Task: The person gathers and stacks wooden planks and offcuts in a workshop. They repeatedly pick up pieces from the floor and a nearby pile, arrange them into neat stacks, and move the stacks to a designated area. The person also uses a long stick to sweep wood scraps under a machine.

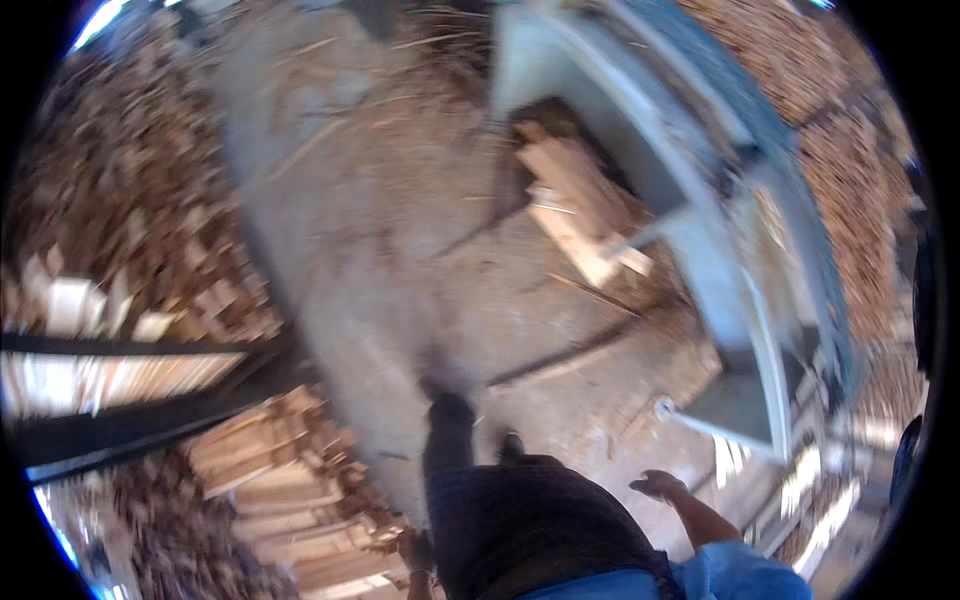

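My right hand [658, 487] hangs out over the concrete floor to the right of my legs. Its fingers look loosely stretched, with nothing visible in them. Low in the picture, my left hand [415, 550] is dark and blurred, beside a stack of wooden boards [310, 535]. Whether it touches the boards is unclear, and its fingers cannot be made out. One of my legs [450, 435] reaches forward on the floor.
A light-blue metal machine frame [690, 270] stands at the right, with wood pieces [575, 195] lying at its base. Heaped wood scraps [130, 220] fill the left, beside a dark metal beam [120, 430]. Thin sticks [590, 292] and debris litter the concrete floor [370, 270].
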A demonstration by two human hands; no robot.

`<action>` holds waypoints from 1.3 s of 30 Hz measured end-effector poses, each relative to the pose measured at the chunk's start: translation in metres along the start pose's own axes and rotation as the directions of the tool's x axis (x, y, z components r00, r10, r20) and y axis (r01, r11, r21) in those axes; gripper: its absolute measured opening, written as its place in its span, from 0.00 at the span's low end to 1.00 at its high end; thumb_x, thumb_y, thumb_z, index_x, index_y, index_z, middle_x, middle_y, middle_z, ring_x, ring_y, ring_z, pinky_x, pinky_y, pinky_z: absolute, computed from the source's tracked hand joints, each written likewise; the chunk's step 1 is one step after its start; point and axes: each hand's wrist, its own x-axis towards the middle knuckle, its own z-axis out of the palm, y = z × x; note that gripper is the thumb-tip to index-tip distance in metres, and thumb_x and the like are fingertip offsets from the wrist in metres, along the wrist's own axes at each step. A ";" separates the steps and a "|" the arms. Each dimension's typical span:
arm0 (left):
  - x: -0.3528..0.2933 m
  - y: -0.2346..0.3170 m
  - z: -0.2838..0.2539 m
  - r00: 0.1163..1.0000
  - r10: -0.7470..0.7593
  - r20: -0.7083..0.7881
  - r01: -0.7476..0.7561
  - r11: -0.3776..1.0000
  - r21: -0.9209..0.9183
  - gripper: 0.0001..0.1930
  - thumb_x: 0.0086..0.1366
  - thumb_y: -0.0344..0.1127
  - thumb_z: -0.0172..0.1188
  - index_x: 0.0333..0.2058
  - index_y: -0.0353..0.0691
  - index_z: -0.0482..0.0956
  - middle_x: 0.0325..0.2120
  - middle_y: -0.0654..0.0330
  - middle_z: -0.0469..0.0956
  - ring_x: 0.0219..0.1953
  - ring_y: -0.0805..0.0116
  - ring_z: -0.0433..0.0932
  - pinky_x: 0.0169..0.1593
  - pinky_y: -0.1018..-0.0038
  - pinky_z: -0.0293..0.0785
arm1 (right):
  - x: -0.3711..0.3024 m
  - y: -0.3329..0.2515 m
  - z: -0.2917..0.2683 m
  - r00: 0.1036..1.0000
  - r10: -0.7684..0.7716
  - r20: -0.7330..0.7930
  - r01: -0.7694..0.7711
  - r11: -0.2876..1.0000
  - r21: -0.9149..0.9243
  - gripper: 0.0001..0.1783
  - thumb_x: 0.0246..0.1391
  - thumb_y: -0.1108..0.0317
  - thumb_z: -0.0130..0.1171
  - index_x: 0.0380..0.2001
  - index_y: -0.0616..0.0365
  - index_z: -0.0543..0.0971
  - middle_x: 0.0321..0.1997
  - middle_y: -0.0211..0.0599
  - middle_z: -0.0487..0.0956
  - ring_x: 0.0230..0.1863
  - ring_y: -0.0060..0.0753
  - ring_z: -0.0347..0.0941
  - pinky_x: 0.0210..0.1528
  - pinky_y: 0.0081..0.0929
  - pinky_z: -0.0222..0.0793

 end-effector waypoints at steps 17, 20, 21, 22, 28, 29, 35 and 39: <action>0.241 0.067 -0.223 0.991 -0.132 -0.017 0.128 0.982 -0.137 0.27 0.70 0.28 0.46 0.67 0.36 0.68 0.63 0.49 0.74 0.69 0.53 0.69 0.72 0.60 0.64 | 0.131 -0.374 -0.363 0.766 -0.588 -0.261 0.549 0.809 -0.212 0.31 0.64 0.47 0.57 0.61 0.58 0.75 0.67 0.54 0.75 0.64 0.48 0.75 0.66 0.39 0.68; 0.273 0.072 -0.223 0.949 -0.170 -0.264 -0.045 0.759 -0.649 0.27 0.73 0.27 0.47 0.70 0.39 0.65 0.61 0.56 0.76 0.63 0.68 0.74 0.61 0.67 0.75 | 0.162 -0.377 -0.407 0.830 -0.486 -0.275 0.507 0.862 0.008 0.43 0.64 0.36 0.53 0.68 0.62 0.69 0.69 0.59 0.73 0.67 0.55 0.72 0.70 0.42 0.64; 0.277 0.088 -0.230 0.925 -0.361 0.122 0.087 -0.112 -0.990 0.27 0.73 0.29 0.50 0.71 0.43 0.65 0.58 0.62 0.77 0.53 0.76 0.77 0.48 0.77 0.76 | 0.175 -0.376 -0.417 0.853 -0.445 -0.273 0.476 0.877 0.057 0.48 0.63 0.32 0.52 0.70 0.63 0.67 0.69 0.60 0.72 0.68 0.57 0.71 0.71 0.43 0.63; 0.280 0.099 -0.234 0.832 -0.470 0.294 0.275 -0.111 -0.955 0.28 0.75 0.33 0.51 0.71 0.45 0.64 0.56 0.66 0.78 0.47 0.79 0.78 0.39 0.83 0.71 | 0.182 -0.393 -0.429 0.865 -0.423 -0.270 0.462 0.881 0.099 0.45 0.64 0.35 0.53 0.70 0.62 0.67 0.68 0.59 0.73 0.68 0.55 0.71 0.71 0.42 0.63; 0.377 0.273 -0.410 0.689 -0.679 0.251 0.104 -0.251 -0.962 0.28 0.71 0.37 0.53 0.68 0.38 0.68 0.59 0.58 0.77 0.59 0.68 0.74 0.60 0.69 0.67 | 0.260 -0.458 -0.487 0.929 -0.336 -0.155 0.332 0.942 -0.051 0.46 0.64 0.34 0.53 0.72 0.60 0.65 0.72 0.58 0.69 0.75 0.52 0.63 0.75 0.40 0.57; 0.403 0.299 -0.428 0.672 -0.696 0.251 0.024 -0.318 -0.948 0.29 0.71 0.36 0.54 0.69 0.36 0.67 0.59 0.56 0.77 0.59 0.66 0.75 0.63 0.70 0.66 | 0.262 -0.472 -0.503 0.933 -0.329 -0.143 0.324 0.944 -0.055 0.47 0.63 0.34 0.53 0.72 0.60 0.65 0.73 0.58 0.67 0.75 0.53 0.62 0.76 0.40 0.57; 0.556 0.412 -0.430 0.900 -0.365 0.238 0.174 -0.202 -0.964 0.30 0.78 0.48 0.49 0.70 0.35 0.66 0.62 0.50 0.75 0.64 0.56 0.73 0.67 0.63 0.67 | 0.382 -0.487 -0.553 0.873 -0.261 -0.412 0.255 0.964 -0.071 0.48 0.63 0.34 0.54 0.71 0.62 0.64 0.73 0.59 0.67 0.75 0.55 0.62 0.75 0.42 0.59; 0.684 0.446 -0.362 0.837 -0.097 0.539 0.468 -0.384 -0.796 0.34 0.76 0.57 0.52 0.71 0.40 0.66 0.63 0.52 0.74 0.65 0.57 0.72 0.69 0.57 0.63 | 0.476 -0.473 -0.610 0.905 -0.117 -0.410 0.160 0.985 0.071 0.48 0.68 0.38 0.52 0.77 0.60 0.54 0.79 0.51 0.59 0.80 0.52 0.52 0.80 0.37 0.50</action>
